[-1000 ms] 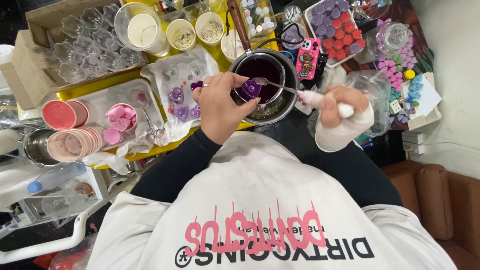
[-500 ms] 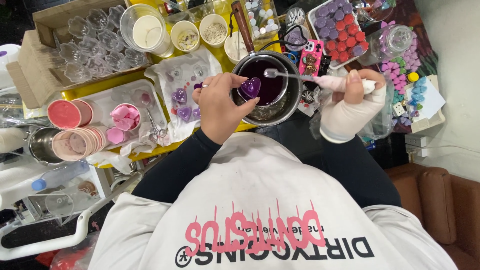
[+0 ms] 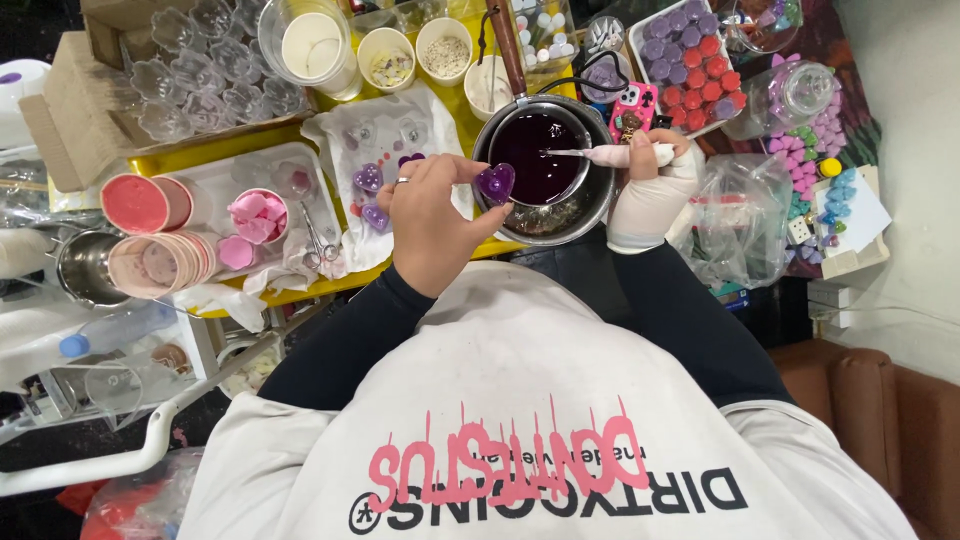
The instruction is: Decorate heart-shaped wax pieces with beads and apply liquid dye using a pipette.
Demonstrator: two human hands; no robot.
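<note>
1. Purple heart mould (image 3: 495,182) pinched in left hand (image 3: 432,225) fingertips, held at the near rim of the pot of purple liquid (image 3: 540,160).
2. Right hand (image 3: 650,185), wrapped in white, grips a spoon (image 3: 600,155); handle lies crosswise, bowl end over the liquid, pointing toward the mould.
3. Left hand nearer the mould; mould sits just left of and below the spoon tip.

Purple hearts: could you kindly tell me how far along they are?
Done: a few purple hearts lie on the white sheet. In hand: the left hand holds a purple heart at the pot of purple liquid; the right hand holds a stirrer over it. Left: many clear moulds look unfilled.
</note>
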